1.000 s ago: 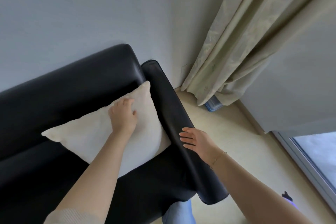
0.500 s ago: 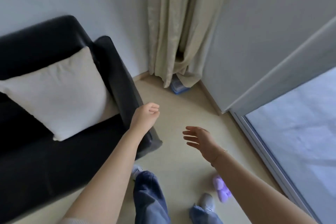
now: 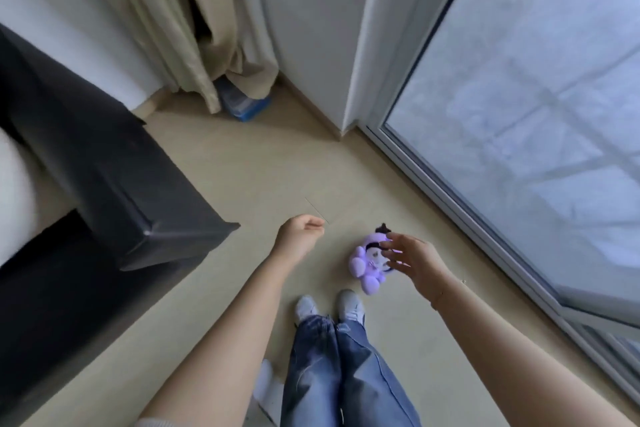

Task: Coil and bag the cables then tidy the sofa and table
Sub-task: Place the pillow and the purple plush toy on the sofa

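Change: gaze has been swung from the pillow to the floor; both hands have been lowered
Right hand (image 3: pixel 414 262): grip wide, fingers spread over the purple plush toy (image 3: pixel 367 265), contact unclear
Left hand (image 3: pixel 300 236): loosely curled, nothing held
Sofa (image 3: pixel 114 184): at left, pillow (image 3: pixel 14 198) seen on it

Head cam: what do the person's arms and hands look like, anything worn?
Both forearms are bare. The left hand shows no rings or watch; a pale, light-coloured sleeve edge shows at the bottom of the frame on that arm. The right hand has a thin bracelet at the wrist. No gloves on either.
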`<act>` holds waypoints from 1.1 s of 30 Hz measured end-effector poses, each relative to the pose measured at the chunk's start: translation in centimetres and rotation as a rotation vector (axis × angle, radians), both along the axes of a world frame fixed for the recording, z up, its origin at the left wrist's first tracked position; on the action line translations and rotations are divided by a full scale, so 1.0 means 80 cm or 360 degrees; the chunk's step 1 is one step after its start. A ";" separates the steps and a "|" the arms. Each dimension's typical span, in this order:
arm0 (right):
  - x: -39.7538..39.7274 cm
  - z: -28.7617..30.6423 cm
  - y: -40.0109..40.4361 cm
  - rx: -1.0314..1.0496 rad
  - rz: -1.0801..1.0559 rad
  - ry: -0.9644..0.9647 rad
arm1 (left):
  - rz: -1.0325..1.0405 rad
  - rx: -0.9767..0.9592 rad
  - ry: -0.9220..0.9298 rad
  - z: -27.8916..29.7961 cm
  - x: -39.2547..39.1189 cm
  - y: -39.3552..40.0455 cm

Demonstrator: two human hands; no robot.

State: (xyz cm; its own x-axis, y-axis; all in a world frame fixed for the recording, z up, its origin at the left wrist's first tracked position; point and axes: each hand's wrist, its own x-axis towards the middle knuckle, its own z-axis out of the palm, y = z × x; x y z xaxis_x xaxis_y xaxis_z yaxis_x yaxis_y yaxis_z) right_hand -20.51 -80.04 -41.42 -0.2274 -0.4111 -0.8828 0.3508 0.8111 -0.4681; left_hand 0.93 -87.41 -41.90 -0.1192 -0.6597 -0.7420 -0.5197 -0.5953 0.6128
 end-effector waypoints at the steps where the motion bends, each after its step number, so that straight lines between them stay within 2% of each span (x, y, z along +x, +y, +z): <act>1: -0.011 -0.015 0.010 0.0016 -0.0012 0.0006 | -0.0024 0.0038 0.0001 -0.018 -0.013 0.007; 7: -0.055 -0.175 0.066 0.0116 -0.0121 0.0052 | -0.0237 0.0162 -0.0072 -0.181 -0.075 0.048; 11: -0.066 -0.309 0.101 0.0210 -0.0213 0.0082 | -0.0378 0.0241 -0.0181 -0.314 -0.098 0.086; 17: -0.071 -0.477 0.140 0.0372 -0.0409 0.0056 | -0.0476 0.0210 -0.0307 -0.470 -0.129 0.103; 19: -0.074 -0.529 0.149 0.0433 -0.0482 0.0012 | -0.0460 0.0178 -0.0310 -0.521 -0.142 0.103; 23: -0.073 -0.609 0.153 0.0520 -0.0543 -0.0276 | -0.0453 0.0222 -0.0280 -0.596 -0.160 0.102; 28: -0.054 -0.638 0.147 0.0436 -0.0421 -0.0197 | -0.0272 0.0375 -0.0159 -0.623 -0.161 0.113; 31: -0.047 -0.611 0.144 0.0363 -0.0365 -0.0121 | -0.0160 0.0384 -0.0161 -0.592 -0.153 0.111; 33: -0.037 -0.562 0.131 0.0318 -0.0305 -0.0087 | -0.0082 0.0333 -0.0189 -0.544 -0.134 0.103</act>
State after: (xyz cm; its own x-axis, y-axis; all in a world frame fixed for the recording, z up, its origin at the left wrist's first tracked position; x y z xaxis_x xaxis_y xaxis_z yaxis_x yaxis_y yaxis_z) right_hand -23.47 -69.59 -86.40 -0.2341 -0.1817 -0.9551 0.5268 0.8020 -0.2816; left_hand -9.81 -79.19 -85.44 -0.0528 -0.4855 -0.8726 -0.6138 -0.6735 0.4119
